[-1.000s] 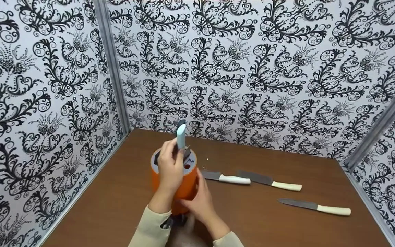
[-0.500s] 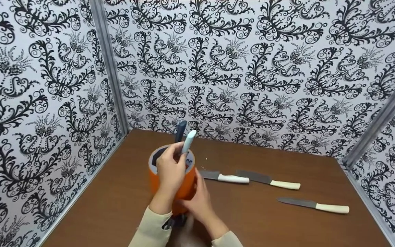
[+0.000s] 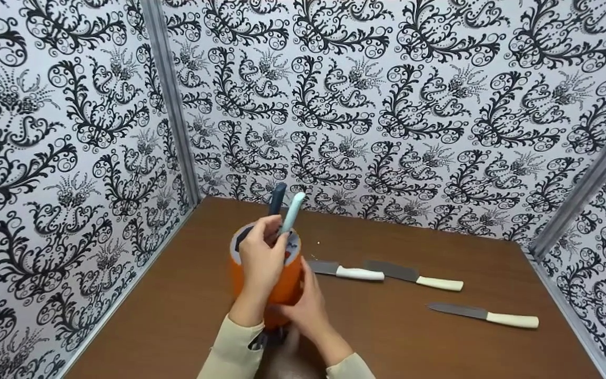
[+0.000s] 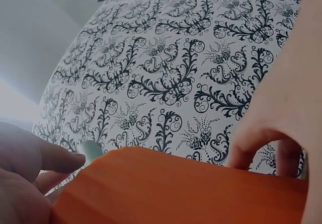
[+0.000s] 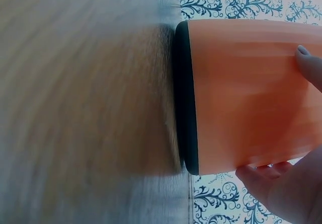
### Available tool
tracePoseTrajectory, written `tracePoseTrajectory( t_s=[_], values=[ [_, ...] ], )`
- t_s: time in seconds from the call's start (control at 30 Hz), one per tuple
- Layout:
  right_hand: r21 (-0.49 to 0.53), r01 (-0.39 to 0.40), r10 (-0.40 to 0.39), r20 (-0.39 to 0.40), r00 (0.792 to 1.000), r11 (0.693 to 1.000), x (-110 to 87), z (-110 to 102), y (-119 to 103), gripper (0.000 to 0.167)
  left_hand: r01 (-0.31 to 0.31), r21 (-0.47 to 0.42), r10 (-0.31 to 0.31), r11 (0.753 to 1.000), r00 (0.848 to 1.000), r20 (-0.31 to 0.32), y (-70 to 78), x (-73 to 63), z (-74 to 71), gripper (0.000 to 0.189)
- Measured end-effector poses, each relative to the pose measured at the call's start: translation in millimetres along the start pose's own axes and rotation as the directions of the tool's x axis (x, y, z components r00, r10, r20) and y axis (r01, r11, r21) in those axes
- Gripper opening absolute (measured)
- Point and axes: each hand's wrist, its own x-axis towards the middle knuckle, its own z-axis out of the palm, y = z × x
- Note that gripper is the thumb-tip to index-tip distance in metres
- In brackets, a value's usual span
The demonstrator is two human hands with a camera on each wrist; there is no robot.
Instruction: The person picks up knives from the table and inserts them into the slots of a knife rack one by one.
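Note:
My left hand point(image 3: 262, 258) is over the top of an orange knife block point(image 3: 287, 295), its thumb and fingers pinching a knife with a pale blue handle point(image 3: 293, 210). That handle leans to the right and the blade is hidden. Just behind my fingers stands a dark blue handle point(image 3: 276, 199). My right hand point(image 3: 308, 310) grips the block's right side, thumb across its front. In the right wrist view the block point(image 5: 241, 98) shows its black base point(image 5: 186, 98), with fingers and thumb around the orange body. The left wrist view shows the block's orange wall point(image 4: 181, 189) close up.
To the right on the brown table point(image 3: 387, 342) lie a white-handled knife point(image 3: 361, 274), a broad-bladed knife with a cream handle point(image 3: 440, 283) and a narrower cream-handled knife point(image 3: 513, 320). Patterned walls point(image 3: 387, 105) rise behind and at the sides.
The pale blue handle has tilted to the right, and the blade that showed above the block's top is now hidden. More of the dark blue handle shows. My right hand has stayed in place.

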Motion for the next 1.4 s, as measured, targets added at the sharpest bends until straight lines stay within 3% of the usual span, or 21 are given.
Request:
tracePoseTrajectory(
  t_s=[0.13,0.37,0.53,0.7,0.83,0.9,1.0,1.17,1.4],
  values=[
    [0.004,-0.003,0.003,-0.006,1.0,1.0,-1.7,0.4,-0.6,0.118,-0.002,-0.08,0.001,0.997,1.0,-0.015,-1.5,1.7,-4.1,0.021],
    [0.055,-0.002,0.002,0.005,1.0,0.998,-1.9,-0.8,-1.7,0.119,-0.097,-0.24,0.07,0.966,0.991,-0.117,1.5,15.7,-30.9,0.01],
    [0.079,-0.01,0.01,0.004,1.0,0.997,-2.0,-1.8,0.2,0.12,-0.048,-0.231,0.009,0.972,0.986,-0.165,-10.3,29.7,-47.9,0.009],
    [0.099,-0.026,0.025,0.006,1.0,0.995,-2.8,-3.3,1.3,0.121,0.058,-0.161,-0.066,0.985,0.997,-0.047,-35.2,39.3,-50.8,0.022],
    [0.065,-0.043,0.043,0.008,0.999,0.997,-2.0,-5.9,1.1,0.122,0.08,-0.097,-0.073,0.992,0.995,0.074,-58.5,44.9,-47.2,0.043],
    [0.044,-0.048,0.048,-0.001,0.999,0.998,-1.5,-7.3,1.4,0.122,0.066,-0.101,-0.05,0.993,0.987,0.153,-69.3,46.7,-45.3,0.049],
    [0.035,-0.052,0.052,-0.005,0.999,0.998,-2.2,-7.6,2.7,0.122,0.048,-0.161,-0.003,0.986,0.963,0.269,-83.2,45.9,-46.7,0.053],
    [0.056,-0.045,0.045,0.008,0.999,0.997,-2.8,-4.8,2.8,0.121,0.048,-0.321,0.072,0.946,0.933,0.353,-108.5,39.7,-55.5,0.066],
    [0.071,-0.047,0.046,0.012,0.999,0.996,-1.3,-2.0,0.2,0.12,0.02,-0.512,0.204,0.859,0.903,0.378,-137.1,27.3,-59.2,0.113]
  ],
)
